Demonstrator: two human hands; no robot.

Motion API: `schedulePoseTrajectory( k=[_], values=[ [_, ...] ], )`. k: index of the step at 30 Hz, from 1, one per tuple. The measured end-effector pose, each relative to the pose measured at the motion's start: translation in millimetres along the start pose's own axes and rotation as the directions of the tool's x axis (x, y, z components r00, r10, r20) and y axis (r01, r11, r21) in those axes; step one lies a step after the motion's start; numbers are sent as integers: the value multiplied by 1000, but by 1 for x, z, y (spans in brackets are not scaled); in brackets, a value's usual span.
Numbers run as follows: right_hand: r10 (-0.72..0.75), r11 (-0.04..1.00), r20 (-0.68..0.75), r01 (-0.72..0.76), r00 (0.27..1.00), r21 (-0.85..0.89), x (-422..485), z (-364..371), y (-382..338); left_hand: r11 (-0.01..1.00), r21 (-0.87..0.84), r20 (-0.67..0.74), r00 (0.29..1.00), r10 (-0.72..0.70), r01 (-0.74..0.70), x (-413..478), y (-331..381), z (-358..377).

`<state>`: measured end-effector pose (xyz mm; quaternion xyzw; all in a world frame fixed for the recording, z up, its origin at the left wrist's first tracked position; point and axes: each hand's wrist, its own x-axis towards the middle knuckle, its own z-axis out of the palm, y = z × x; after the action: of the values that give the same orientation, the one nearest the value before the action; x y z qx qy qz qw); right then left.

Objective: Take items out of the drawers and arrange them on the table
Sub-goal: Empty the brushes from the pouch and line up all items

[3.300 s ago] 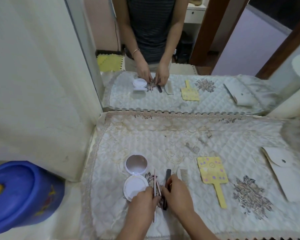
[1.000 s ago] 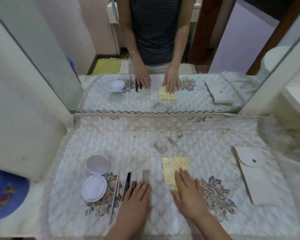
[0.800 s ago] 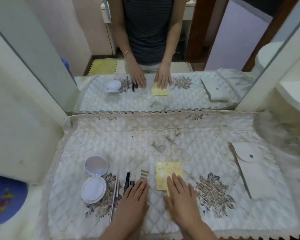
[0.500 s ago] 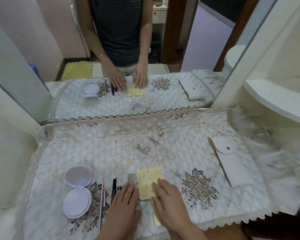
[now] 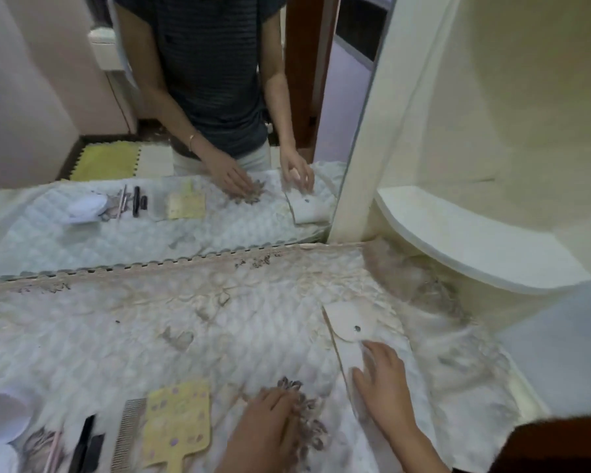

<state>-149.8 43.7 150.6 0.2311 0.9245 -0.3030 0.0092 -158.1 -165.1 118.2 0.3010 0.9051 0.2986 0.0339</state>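
Observation:
A white snap pouch (image 5: 350, 327) lies on the quilted table cover (image 5: 151, 336) at the right. My right hand (image 5: 382, 380) rests on its lower part with the fingers spread. My left hand (image 5: 270, 421) lies flat on the cover's embroidered flower (image 5: 309, 428), holding nothing. Lined up at the lower left are a yellow paddle mirror (image 5: 176, 421), a small comb (image 5: 127, 428), black tubes (image 5: 86, 442), a thin pink tool (image 5: 52, 452) and an open white compact (image 5: 0, 418).
A wall mirror (image 5: 185, 148) stands behind the table and reflects a person, both hands and the items. A curved white shelf (image 5: 475, 244) juts out at the right. A dark wooden edge (image 5: 560, 445) shows at the lower right.
Both hands left the yellow mirror and comb and moved right; my right hand now rests on the white pouch. The view swung right, pushing the lined-up items to the lower left.

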Motion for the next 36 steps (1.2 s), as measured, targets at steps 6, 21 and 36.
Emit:
schedulePoseTrajectory(
  k=[6, 21, 36],
  values=[
    [110, 978, 137, -132, 984, 164, 34, -17, 28, 735, -461, 193, 865, -463, 496, 71, 69, 30],
    [-29, 665, 460, -326, 888, 671, 34, -16, -8, 381, -706, 123, 633, -765, 598, 77, 62, -8],
    [-870, 493, -14, 870, 492, -3, 16, -25, -80, 374, -779, 127, 710, -692, 504, 28, 47, -85]
  ],
)
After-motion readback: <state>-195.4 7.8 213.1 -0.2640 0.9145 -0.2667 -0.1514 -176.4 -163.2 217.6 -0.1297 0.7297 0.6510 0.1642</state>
